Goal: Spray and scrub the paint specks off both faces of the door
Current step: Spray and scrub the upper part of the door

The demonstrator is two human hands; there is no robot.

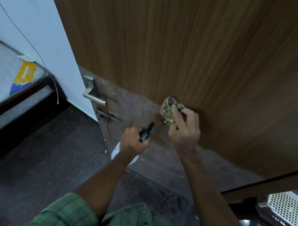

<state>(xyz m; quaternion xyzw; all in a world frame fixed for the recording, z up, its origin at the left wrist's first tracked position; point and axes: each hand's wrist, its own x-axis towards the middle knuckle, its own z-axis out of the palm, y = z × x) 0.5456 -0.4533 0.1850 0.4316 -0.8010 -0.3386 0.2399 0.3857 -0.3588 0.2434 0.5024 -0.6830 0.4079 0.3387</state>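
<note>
Beside door [176, 38]: bed [2, 76] left, white basket [293, 214] right.

Dim, soft indoor light; wide-angle edge distortion.

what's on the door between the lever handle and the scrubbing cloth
Head view: between lever handle and cloth is bare dusty door face with small white paint specks; no hardware there.

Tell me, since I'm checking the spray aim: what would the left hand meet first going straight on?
Most likely the door; the left hand points its spray bottle at the speckled lower face, though depth is unclear.
</note>
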